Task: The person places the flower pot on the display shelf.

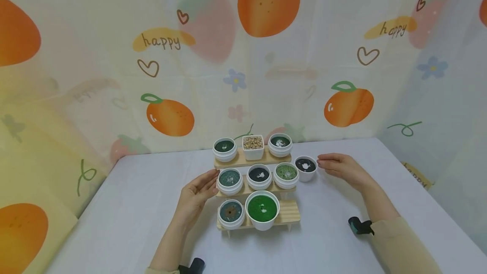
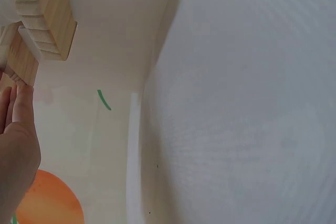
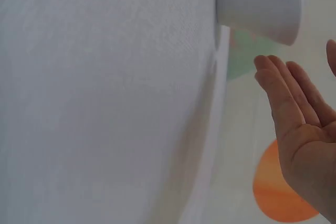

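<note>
My left hand (image 1: 196,194) is at the left end of the middle wooden tier (image 1: 245,188), fingertips right beside a white pot of grey-green filling (image 1: 230,181). In the left wrist view its extended fingers (image 2: 22,106) reach the end of a wooden step (image 2: 25,59). My right hand (image 1: 340,167) has its fingers extended beside a white cup with a dark filling (image 1: 305,169), which stands on the table right of the rack. The right wrist view shows a gap between those fingertips and the cup (image 3: 260,6).
The top tier (image 1: 232,163) carries two dark-green-filled pots and a square dish of small beige pieces (image 1: 253,147). A dark-filled pot (image 1: 259,175) and a speckled green one (image 1: 286,173) share the middle tier. On the front tier (image 1: 290,212) are a brown-centred pot (image 1: 231,213) and a bright green cup (image 1: 262,210).
</note>
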Demonstrator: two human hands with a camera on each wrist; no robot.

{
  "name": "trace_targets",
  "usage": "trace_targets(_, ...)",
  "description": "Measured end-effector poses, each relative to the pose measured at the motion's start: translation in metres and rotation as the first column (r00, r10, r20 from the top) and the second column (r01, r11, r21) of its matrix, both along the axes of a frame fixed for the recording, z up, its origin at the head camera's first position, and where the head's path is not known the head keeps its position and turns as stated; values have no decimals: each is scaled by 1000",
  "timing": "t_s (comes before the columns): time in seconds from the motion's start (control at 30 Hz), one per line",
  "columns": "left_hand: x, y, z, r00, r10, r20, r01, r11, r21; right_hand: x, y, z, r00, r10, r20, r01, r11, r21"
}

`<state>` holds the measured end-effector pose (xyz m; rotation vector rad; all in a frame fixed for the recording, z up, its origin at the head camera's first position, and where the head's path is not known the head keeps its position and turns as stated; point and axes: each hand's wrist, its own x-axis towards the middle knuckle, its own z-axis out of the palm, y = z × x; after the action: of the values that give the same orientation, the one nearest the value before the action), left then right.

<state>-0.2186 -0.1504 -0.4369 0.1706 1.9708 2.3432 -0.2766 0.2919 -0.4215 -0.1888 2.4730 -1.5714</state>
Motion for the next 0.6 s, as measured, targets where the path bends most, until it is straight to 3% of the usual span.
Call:
trace_targets(0.17,-1,0,-1,1000,-3,-9,3,1000,-2,-10,-10,-4,1000,-9,29,10,999,-48)
trace_targets(0.6,-1,0,0,1000,1,-2,-1,1000,-8,-17,-22,-4,996,-55,69,57,998,-23)
